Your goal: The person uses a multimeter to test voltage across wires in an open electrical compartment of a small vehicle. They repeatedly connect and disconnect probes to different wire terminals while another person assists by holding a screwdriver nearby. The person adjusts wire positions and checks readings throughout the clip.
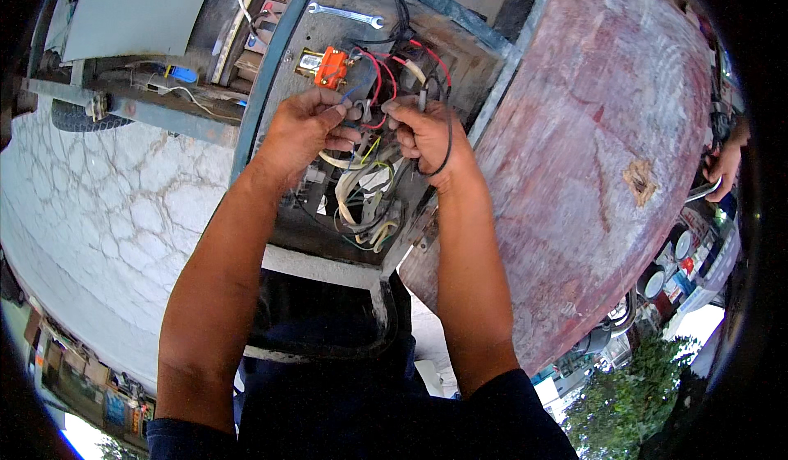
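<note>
My left hand (310,130) is closed in a pinch, with a thin blue wire (355,91) at its fingertips. Opposite it, my right hand (433,138) pinches too, and a red wire (380,121) runs to its fingertips; the exact grip is partly hidden by the fingers. A black cable (450,136) loops beside the right hand. Just beyond the left hand lies an orange block-shaped part (332,67). Farther away, a steel open-ended wrench (345,14) rests on the grey metal panel (308,33). Below both hands spreads a tangle of pale, green and black wires (353,193).
A blue-grey metal frame (271,58) borders the panel on the left. To the right stands a large worn reddish panel (574,148). Cracked pale paving (115,181) lies at left. Another person's hand (724,169) shows at the far right edge.
</note>
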{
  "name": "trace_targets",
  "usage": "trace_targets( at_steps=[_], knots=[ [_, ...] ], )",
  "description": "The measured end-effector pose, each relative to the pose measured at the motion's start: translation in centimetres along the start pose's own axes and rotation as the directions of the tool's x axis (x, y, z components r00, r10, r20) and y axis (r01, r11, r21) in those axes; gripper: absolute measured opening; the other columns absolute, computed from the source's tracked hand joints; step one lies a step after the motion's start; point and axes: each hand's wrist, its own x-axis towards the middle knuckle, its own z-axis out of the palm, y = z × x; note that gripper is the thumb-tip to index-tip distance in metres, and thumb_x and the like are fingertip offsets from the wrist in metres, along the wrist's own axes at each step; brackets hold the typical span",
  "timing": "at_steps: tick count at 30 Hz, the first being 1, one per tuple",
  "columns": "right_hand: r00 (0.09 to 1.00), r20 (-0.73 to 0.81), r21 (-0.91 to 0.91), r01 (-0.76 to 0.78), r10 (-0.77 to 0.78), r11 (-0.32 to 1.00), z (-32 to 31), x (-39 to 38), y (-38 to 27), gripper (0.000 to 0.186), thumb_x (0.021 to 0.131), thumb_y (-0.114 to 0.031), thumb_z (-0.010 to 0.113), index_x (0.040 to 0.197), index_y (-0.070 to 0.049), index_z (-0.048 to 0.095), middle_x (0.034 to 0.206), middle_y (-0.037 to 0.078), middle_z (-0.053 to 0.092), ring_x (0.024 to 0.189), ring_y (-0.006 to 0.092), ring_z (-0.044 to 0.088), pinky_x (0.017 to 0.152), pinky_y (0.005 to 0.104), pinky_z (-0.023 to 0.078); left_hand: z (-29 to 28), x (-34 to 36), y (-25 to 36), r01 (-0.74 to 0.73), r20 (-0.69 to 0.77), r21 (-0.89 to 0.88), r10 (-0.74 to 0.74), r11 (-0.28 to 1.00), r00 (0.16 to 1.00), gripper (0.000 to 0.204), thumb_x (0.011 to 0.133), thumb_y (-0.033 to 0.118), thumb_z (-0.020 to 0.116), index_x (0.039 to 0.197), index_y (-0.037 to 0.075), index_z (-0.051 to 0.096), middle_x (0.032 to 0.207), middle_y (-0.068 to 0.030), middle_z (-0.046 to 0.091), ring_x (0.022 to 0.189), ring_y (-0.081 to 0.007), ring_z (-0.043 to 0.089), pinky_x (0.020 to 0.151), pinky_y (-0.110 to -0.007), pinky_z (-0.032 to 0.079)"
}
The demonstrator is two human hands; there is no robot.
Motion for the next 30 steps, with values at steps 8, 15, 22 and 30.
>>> trace_targets(
  at_steps=[8,15,22,30],
  knots=[
    [1.000,-0.008,0.023,0.007,-0.007,1.000,0.2,-0.2,-0.1,0.014,0.082,-0.018,0.069,0.085,-0.005,0.063,0.066,0.000,0.055,0.049,0.0074,0.042,0.039,0.0211,0.025,0.6,-0.3,-0.8,-0.185,0.184,0.199,0.149,0.962,0.972,0.017,0.083,0.011,0.069,0.093,0.003,0.057,0.084,-0.0052,0.064,0.071,-0.0121,0.062,0.059,-0.026,0.052],
    [1.000,0.013,0.022,0.016,-0.017,1.000,0.6,-0.4,0.3,0.016,0.083,-0.020,0.070,0.085,-0.006,0.063,0.071,0.000,0.059,0.050,0.0077,0.044,0.040,0.0206,0.028,2.2,-0.2,-1.8,-0.258,0.119,0.203,0.238,0.945,0.964,0.019,0.082,0.010,0.070,0.097,0.001,0.062,0.082,-0.0036,0.064,0.062,-0.0087,0.057,0.054,-0.024,0.049],
    [0.976,-0.092,0.185,0.212,-0.198,0.960,-0.4,-2.2,0.3,0.029,0.091,-0.025,0.055,0.099,0.001,0.062,0.081,0.009,0.061,0.059,0.0113,0.049,0.050,0.0240,0.037,1.4,-0.4,-1.5,-0.149,0.120,0.134,0.133,0.980,0.984,0.018,0.085,0.008,0.066,0.100,0.000,0.065,0.082,-0.0040,0.065,0.065,-0.0102,0.059,0.060,-0.023,0.050],
    [0.862,-0.170,-0.179,0.450,-0.478,0.875,-1.5,-6.2,1.0,0.050,0.096,-0.044,0.047,0.099,0.004,0.064,0.075,0.005,0.061,0.067,0.0129,0.054,0.065,0.0264,0.043,1.0,-0.4,-1.6,-0.033,0.093,-0.021,0.035,0.999,0.995,0.018,0.086,0.007,0.064,0.102,-0.002,0.061,0.090,-0.0096,0.067,0.075,-0.0179,0.066,0.069,-0.030,0.057]
  ],
)
